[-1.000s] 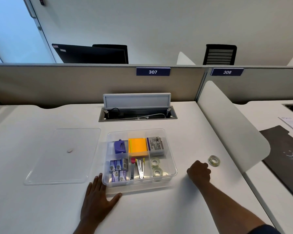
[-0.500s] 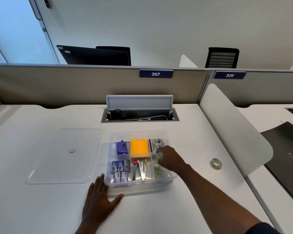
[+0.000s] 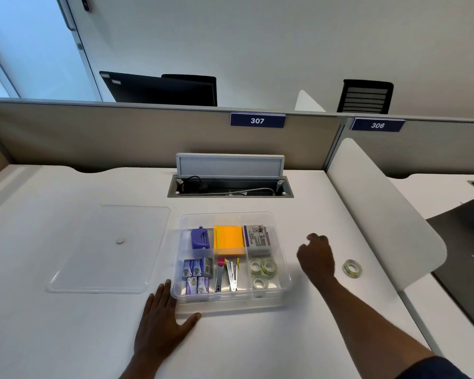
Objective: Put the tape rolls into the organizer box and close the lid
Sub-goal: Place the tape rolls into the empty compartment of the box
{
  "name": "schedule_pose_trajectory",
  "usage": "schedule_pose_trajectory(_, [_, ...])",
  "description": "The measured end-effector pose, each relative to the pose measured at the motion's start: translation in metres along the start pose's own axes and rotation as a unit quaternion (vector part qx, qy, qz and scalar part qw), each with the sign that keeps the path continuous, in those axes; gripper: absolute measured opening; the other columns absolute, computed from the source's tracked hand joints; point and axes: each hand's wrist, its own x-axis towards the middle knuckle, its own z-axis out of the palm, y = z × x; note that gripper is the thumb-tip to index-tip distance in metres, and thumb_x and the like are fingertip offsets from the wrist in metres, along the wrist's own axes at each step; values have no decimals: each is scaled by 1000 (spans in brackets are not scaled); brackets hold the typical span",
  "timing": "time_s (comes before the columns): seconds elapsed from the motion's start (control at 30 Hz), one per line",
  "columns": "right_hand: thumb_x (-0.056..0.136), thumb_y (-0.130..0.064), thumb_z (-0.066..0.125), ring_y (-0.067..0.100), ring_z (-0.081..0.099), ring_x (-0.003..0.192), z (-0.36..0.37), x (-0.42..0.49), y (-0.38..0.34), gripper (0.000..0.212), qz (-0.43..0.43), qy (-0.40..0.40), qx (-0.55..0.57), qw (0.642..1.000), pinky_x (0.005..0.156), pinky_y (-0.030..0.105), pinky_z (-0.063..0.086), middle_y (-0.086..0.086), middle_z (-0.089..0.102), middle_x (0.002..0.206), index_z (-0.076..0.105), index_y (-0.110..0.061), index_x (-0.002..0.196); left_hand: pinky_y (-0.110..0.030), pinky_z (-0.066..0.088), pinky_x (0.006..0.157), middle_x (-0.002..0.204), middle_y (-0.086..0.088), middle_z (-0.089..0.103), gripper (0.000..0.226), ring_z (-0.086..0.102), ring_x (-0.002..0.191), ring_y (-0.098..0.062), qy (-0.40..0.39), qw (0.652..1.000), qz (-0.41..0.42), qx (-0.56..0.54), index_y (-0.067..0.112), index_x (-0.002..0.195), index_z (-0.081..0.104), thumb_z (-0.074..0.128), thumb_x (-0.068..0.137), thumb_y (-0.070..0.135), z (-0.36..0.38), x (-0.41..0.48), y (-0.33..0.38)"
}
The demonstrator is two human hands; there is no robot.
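Observation:
The clear organizer box (image 3: 281, 236) sits open on the white desk, with three tape rolls (image 3: 263, 268) lying in its front right compartment. One more tape roll (image 3: 352, 268) lies on the desk to the right of the box. My right hand (image 3: 316, 258) hovers between the box and that roll, fingers loosely curled and holding nothing. My left hand (image 3: 162, 321) rests flat on the desk, fingers spread, against the box's front left corner. The clear lid (image 3: 112, 248) lies flat on the desk to the left of the box.
Other compartments hold a purple hole punch (image 3: 199, 237), orange sticky notes (image 3: 229, 240), staple boxes (image 3: 197, 274) and metal staple removers (image 3: 227, 273). An open cable tray (image 3: 230, 187) is behind the box. A white side divider (image 3: 381, 209) stands right of the loose roll.
My right hand carried a roll from the desk into the box's front right compartment, let it go, and has drawn back out to the right. My left hand stayed put.

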Motion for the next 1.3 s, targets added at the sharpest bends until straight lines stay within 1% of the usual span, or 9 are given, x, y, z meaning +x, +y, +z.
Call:
schedule_pose_trajectory(0.07, [81,-6,54,40,55,98,-3,6,29,22,38,-27,-70,996,77,40,53,19,57,108,61,2,100,-36,13,119,157,-6,27,104,22,145,-21,1,1000,-1,-3,18,148,26,25,70,87,0,0,0])
schedule_pose_trajectory(0.17, [80,-15,52,40,49,111,-10,12,63,37,119,-73,-70,988,93,44,45,21,47,120,46,-5,115,-35,13,119,156,-6,28,103,22,145,-20,4,1000,-4,-5,19,148,26,27,70,86,1,0,0])
schedule_pose_trajectory(0.27, [83,-14,51,38,44,121,-7,12,85,34,122,-110,-101,981,103,47,39,17,47,123,45,-5,115,-35,12,119,156,-5,29,102,22,145,-20,8,1000,-6,-4,21,148,25,27,70,86,2,1,0])
schedule_pose_trajectory(0.5, [92,-23,49,32,54,113,-3,7,85,31,66,-92,-146,983,94,41,46,8,56,121,50,-15,122,-34,12,119,157,-5,28,101,22,145,-19,2,1000,-10,4,23,148,25,27,70,87,3,1,0])
schedule_pose_trajectory(0.67, [88,-6,46,45,59,99,2,8,82,23,60,-109,-104,987,87,40,50,23,45,117,54,1,108,-34,10,119,158,-3,25,104,21,146,-18,1,1000,-13,-2,22,149,23,26,69,88,3,1,1])
schedule_pose_trajectory(0.77, [87,-5,45,45,56,101,3,8,74,24,57,-115,-92,987,90,39,48,24,45,117,56,1,108,-33,9,119,158,-2,24,104,19,146,-17,5,1000,-13,1,23,149,21,23,69,89,2,1,0])
schedule_pose_trajectory(0.97, [77,0,51,31,64,100,-1,26,17,26,-93,-107,-28,989,88,31,46,18,71,103,68,5,96,-34,11,120,159,-2,20,106,16,147,-17,6,1000,-12,1,22,150,20,20,68,90,2,1,1])
schedule_pose_trajectory(1.13, [76,-11,67,30,60,104,-3,28,-33,38,-174,-137,32,975,89,28,44,18,66,111,64,-5,113,-35,12,120,159,-3,23,106,18,147,-18,4,1000,-13,-3,22,149,22,22,68,89,1,1,1])
schedule_pose_trajectory(1.3, [73,-13,67,28,59,105,6,8,-60,39,-249,-236,-5,939,82,22,40,16,64,115,64,-10,111,-34,9,119,160,-2,18,104,14,147,-16,-2,1000,-12,-3,23,150,19,25,70,89,2,1,0])
